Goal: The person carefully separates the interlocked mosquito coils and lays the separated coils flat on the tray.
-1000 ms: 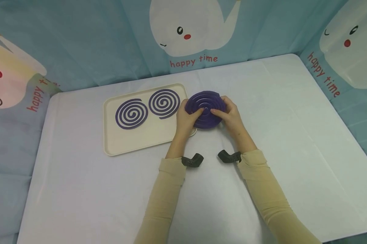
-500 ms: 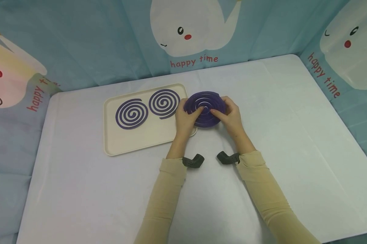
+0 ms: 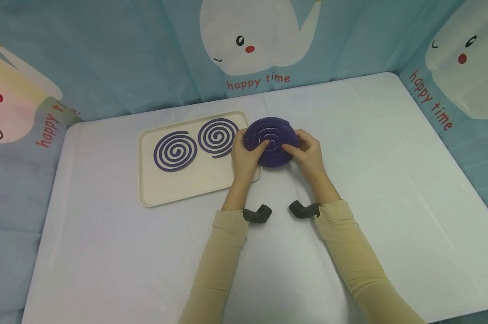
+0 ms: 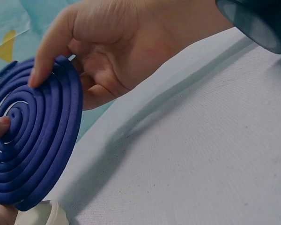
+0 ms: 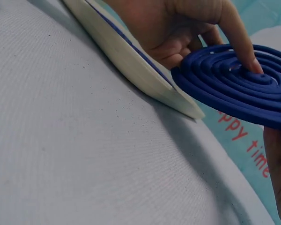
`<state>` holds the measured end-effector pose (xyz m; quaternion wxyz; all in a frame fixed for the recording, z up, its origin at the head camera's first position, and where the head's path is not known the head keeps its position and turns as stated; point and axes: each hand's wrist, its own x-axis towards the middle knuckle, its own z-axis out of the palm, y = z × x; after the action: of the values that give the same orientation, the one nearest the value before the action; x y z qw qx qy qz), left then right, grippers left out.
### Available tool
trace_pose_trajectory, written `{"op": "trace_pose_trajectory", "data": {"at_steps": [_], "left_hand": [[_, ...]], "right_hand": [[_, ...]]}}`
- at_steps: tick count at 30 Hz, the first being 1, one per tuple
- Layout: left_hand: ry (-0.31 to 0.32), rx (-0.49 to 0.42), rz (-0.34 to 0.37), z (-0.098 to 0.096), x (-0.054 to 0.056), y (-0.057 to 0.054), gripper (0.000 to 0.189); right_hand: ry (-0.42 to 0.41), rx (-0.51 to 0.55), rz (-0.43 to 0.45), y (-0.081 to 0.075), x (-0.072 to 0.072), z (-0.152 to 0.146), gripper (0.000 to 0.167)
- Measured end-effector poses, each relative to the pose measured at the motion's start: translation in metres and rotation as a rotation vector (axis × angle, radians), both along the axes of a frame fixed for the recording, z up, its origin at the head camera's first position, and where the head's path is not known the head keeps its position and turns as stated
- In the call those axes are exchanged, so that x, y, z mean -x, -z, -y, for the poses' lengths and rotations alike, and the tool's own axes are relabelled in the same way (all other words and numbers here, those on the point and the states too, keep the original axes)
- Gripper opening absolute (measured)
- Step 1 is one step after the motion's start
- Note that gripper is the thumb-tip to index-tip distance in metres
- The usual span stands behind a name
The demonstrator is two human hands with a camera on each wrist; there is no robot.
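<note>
Purple spiral disc (image 3: pixel 276 146) raised above the desk (image 3: pixel 394 189)

At left, a cream tray (image 3: pixel 191 182) bears a left spiral (image 3: pixel 175 151) and a right spiral (image 3: pixel 218 137), both purple and flat. In the head view the left grip (image 3: pixel 244 157) crosses the tray's right end; it pinches the disc's left side, thumb on its face. The right grip (image 3: pixel 311 155) pinches the opposite side likewise. Rightward, white desk runs to its right edge; a printed blue curtain (image 3: pixel 361 40) lines the far edge.
</note>
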<state>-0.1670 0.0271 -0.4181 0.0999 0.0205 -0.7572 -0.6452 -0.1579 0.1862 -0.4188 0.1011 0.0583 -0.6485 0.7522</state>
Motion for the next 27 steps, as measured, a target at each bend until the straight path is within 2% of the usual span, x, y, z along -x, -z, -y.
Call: {"op": "trace_pose_trajectory", "data": {"at_steps": [4, 9, 11, 16, 24, 27], "left_hand": [[0.058, -0.082, 0.025, -0.0004, 0.0001, 0.0006, 0.059], [0.126, -0.065, 0.107, -0.0015, -0.0001, 0.0023, 0.062], [0.123, -0.031, 0.123, -0.0015, -0.0009, 0.0012, 0.061], [0.098, -0.012, 0.094, -0.0009, -0.0019, -0.0011, 0.060], [0.072, 0.033, 0.066, -0.0016, -0.0020, -0.0013, 0.054], [0.079, 0.027, 0.069, -0.0023, -0.0022, -0.0017, 0.053]], "right_hand": [[0.026, 0.040, 0.032, 0.0016, 0.0011, -0.0009, 0.030], [-0.009, 0.118, 0.048, 0.0011, 0.0004, -0.0004, 0.034], [-0.040, 0.118, 0.050, 0.0000, -0.0004, 0.0004, 0.034], [-0.088, 0.063, 0.048, -0.0021, -0.0021, 0.0025, 0.034], [-0.080, -0.007, 0.029, -0.0002, -0.0012, 0.0022, 0.032], [-0.095, 0.011, 0.055, 0.0011, -0.0006, 0.0006, 0.032]]}}
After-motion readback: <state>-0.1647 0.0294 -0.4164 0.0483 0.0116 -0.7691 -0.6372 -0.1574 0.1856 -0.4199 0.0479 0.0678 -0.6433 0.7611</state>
